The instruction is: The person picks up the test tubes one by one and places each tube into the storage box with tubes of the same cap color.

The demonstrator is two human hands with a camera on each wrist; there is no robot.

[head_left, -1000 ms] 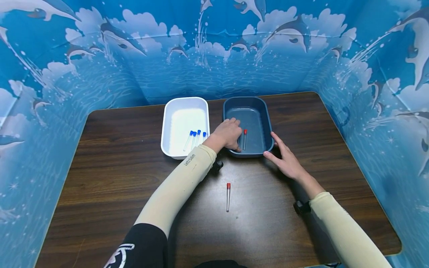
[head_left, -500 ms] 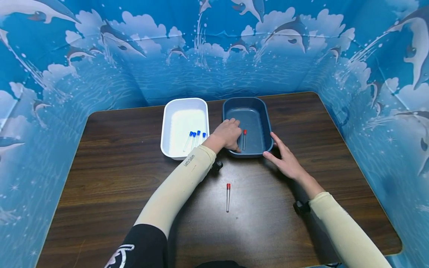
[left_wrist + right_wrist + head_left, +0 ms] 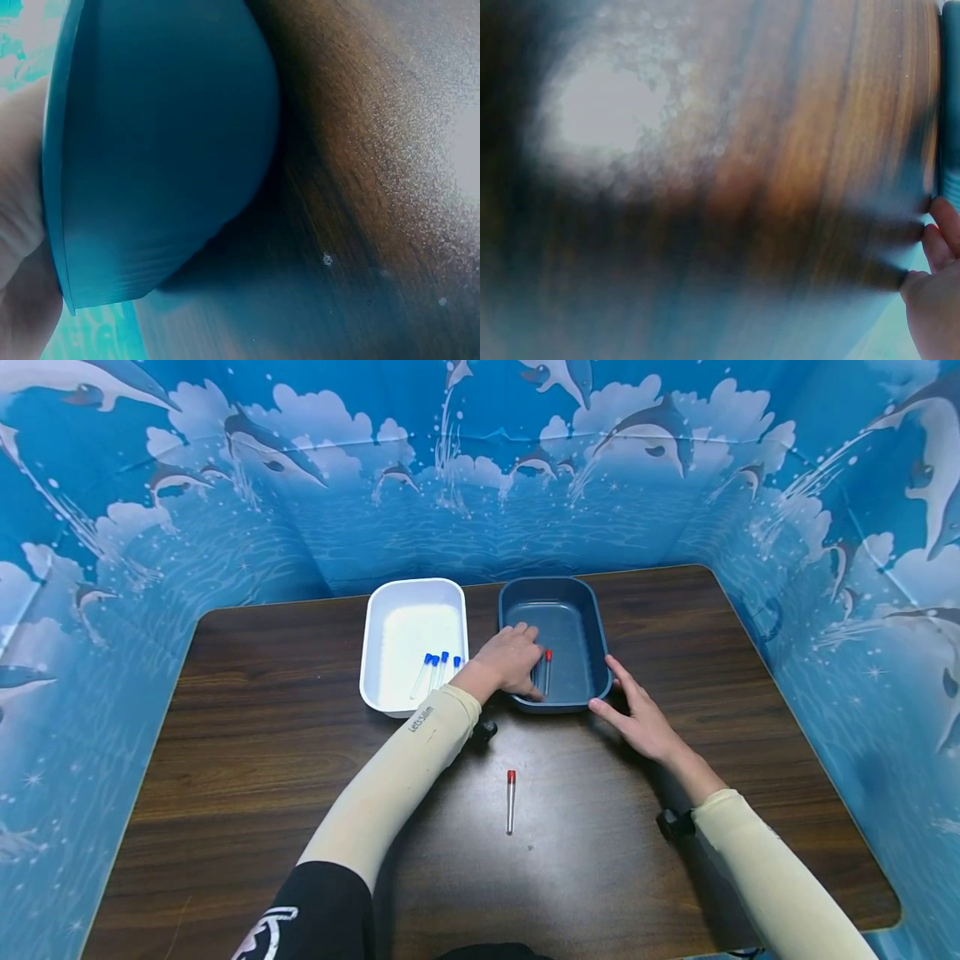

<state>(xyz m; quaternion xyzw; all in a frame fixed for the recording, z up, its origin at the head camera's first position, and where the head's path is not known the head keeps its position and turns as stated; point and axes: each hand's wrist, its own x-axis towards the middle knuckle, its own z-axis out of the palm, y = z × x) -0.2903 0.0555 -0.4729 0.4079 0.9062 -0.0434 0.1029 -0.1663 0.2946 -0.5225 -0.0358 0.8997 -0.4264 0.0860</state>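
Observation:
My left hand [image 3: 508,660] reaches over the left front rim of a dark blue tray [image 3: 573,610], fingers bent down inside and thumb low by the front wall. A clear test tube [image 3: 536,678] shows right beside that hand, partly covered by it; I cannot tell whether the fingers pinch it. Just right of it lies a red-capped test tube [image 3: 547,677] on the tray floor. In the left wrist view the hand [image 3: 19,202] overlaps the tray's rim. My right hand [image 3: 637,718] has its fingers extended, fingertips at the tray's right front corner.
A white tray [image 3: 412,618] stands to the left, with several blue-capped test tubes [image 3: 433,668] inside, partly behind my left forearm. Another red-capped test tube [image 3: 511,802] lies on the brown wooden table [image 3: 300,760] in front. A dolphin-print curtain [image 3: 465,510] surrounds the table.
Both hands stay almost still at the dark blue tray; only the left thumb shifts slightly to the right. Trays and tubes keep their places.

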